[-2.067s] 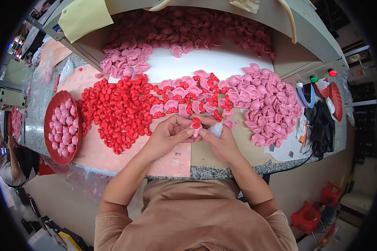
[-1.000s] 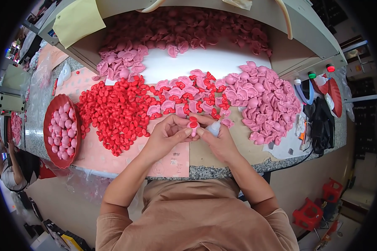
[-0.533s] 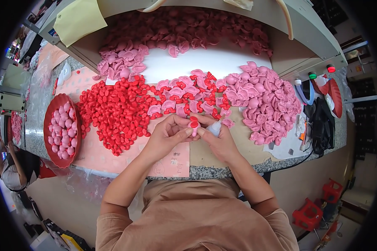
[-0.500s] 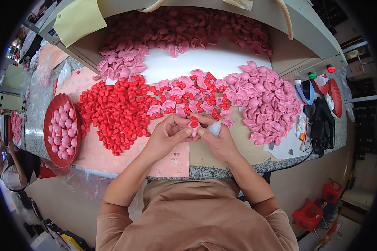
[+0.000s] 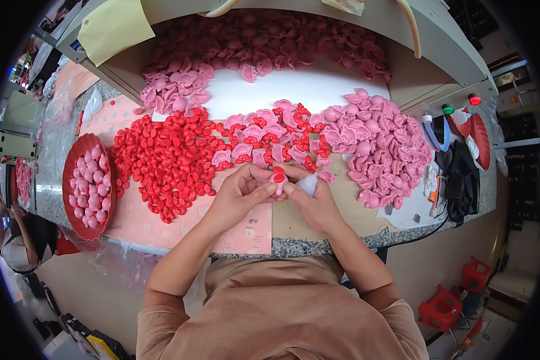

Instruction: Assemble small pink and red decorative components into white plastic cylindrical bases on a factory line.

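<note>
At the near edge of the table, my left hand (image 5: 243, 191) pinches a small pink rounded piece (image 5: 279, 188) with red oval parts (image 5: 278, 174) on it. Closed beside it, my right hand (image 5: 315, 207) has its thumb against the same piece. A small translucent squeeze bottle (image 5: 309, 183) is held in the right hand. Just beyond the fingers lie several pink cupped pieces (image 5: 242, 150) joined with red parts. To their left spreads a big heap of glossy red oval pieces (image 5: 171, 159); to their right, a heap of pink shell-like pieces (image 5: 384, 144).
A red scalloped tray (image 5: 84, 235) with pink balls stands at the left edge. Behind, an open grey cabinet (image 5: 435, 69) holds more pink pieces (image 5: 264, 39). A black item (image 5: 464, 186) and a blue tape ring (image 5: 439, 133) lie at right. A person (image 5: 21, 240) is far left.
Almost nothing differs. Both hands keep hold of the pink and red piece in the same spot, with only a very slight shift of the fingers and bottle.
</note>
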A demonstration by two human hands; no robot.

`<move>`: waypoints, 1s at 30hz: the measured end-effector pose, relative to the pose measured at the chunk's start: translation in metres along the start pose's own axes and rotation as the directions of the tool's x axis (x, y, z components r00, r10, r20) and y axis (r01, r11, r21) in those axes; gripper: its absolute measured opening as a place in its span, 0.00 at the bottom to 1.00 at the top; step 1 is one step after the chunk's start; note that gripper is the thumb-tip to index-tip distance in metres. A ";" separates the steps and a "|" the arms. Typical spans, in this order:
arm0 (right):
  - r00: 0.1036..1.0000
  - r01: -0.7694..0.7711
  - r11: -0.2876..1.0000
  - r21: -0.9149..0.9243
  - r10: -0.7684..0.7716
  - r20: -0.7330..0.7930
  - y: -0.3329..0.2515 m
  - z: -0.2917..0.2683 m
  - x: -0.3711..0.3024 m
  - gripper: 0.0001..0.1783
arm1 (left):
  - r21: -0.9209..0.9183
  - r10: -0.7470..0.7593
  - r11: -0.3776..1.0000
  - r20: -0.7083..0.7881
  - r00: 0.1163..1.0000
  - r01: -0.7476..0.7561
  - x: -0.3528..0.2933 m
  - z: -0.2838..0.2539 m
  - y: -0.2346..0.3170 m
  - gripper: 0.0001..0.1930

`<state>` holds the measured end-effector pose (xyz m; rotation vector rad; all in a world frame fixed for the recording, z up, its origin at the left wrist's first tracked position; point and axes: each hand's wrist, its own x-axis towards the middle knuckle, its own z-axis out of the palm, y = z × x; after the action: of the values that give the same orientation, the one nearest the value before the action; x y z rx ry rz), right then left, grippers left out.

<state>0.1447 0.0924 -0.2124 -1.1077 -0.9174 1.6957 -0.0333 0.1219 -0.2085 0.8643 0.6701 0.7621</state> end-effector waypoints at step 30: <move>1.000 0.003 0.996 -0.085 -0.003 0.006 -0.005 0.000 -0.001 0.21 | -0.008 -0.002 1.000 -0.002 1.000 0.002 0.001 0.000 -0.002 0.09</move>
<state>0.1459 0.0934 -0.2074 -1.1572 -1.0025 1.6712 -0.0320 0.1220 -0.2100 0.8560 0.6692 0.7630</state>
